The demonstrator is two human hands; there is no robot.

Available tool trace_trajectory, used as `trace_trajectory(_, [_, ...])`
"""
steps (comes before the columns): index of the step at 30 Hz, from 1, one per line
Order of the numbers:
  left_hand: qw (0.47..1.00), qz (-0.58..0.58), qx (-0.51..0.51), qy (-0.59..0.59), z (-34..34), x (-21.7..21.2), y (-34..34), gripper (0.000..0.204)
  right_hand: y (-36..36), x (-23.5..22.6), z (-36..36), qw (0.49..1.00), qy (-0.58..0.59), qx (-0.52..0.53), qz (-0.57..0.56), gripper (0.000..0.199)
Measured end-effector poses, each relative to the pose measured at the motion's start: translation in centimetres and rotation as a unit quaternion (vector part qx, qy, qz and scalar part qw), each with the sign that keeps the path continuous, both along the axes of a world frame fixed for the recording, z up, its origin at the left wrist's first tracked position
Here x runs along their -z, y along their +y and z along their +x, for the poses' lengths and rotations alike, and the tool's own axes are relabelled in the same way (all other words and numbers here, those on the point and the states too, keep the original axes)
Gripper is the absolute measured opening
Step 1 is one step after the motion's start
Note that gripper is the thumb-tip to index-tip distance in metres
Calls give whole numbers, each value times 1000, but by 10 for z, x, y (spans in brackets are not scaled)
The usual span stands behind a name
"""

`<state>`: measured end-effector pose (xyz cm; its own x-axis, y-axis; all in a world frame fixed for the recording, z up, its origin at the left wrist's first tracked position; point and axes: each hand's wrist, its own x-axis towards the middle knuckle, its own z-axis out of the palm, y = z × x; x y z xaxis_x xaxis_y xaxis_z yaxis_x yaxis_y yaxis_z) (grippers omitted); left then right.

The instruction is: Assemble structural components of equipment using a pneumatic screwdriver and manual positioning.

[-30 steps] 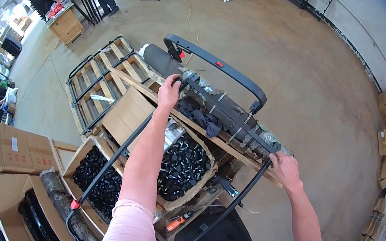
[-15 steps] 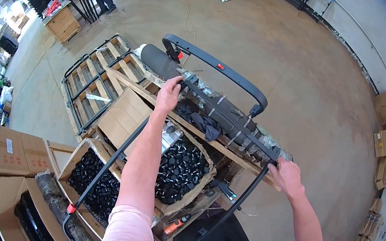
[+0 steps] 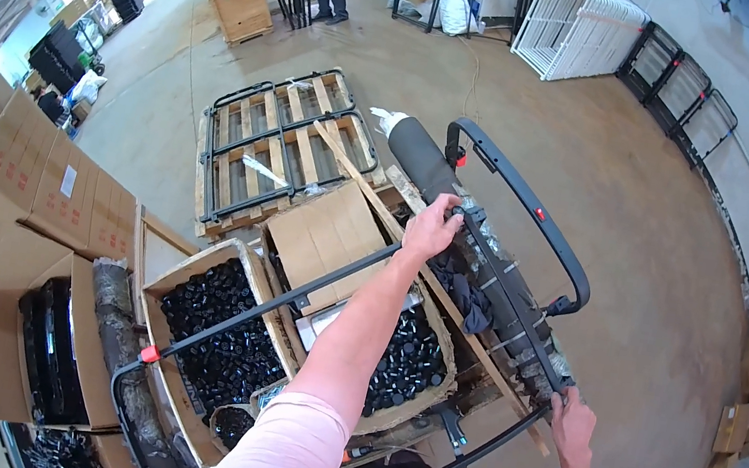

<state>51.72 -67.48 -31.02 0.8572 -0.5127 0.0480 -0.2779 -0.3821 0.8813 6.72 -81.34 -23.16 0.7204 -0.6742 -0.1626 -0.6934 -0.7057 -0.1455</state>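
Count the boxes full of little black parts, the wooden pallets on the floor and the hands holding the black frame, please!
Open boxes of small black parts: 2
Wooden pallets: 1
Hands on the black frame: 2, left hand and right hand
Total: 5

The black frame (image 3: 489, 252) runs off the lower picture edge.
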Motion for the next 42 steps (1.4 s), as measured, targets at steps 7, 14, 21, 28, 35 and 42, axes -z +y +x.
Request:
trace_trajectory(7, [996, 0, 58, -71, -4, 3, -8, 30, -12, 4, -11, 998, 51, 29, 31, 37])
trace_trajectory(14, [998, -44, 9, -35, -4, 5, 6, 29, 4, -2, -11, 991, 130, -28, 32, 50])
trace_trajectory(21, [997, 10, 38, -59, -14, -11, 3, 26, -18, 9, -13, 983, 167, -47, -60, 36])
trace_trajectory(28, [998, -32, 11, -46, -10, -5, 4, 21, -11, -2, 0, 984, 160, -24, -76, 33])
trace_trajectory(35, [997, -44, -9, -70, -9, 1, 3, 22, -11, -2, -3, 996, 84, -33, -5, 40])
trace_trajectory(42, [998, -9, -11, -65, -20, -14, -4, 25, -22, 0, -19, 985, 155, -59, -44, 43])
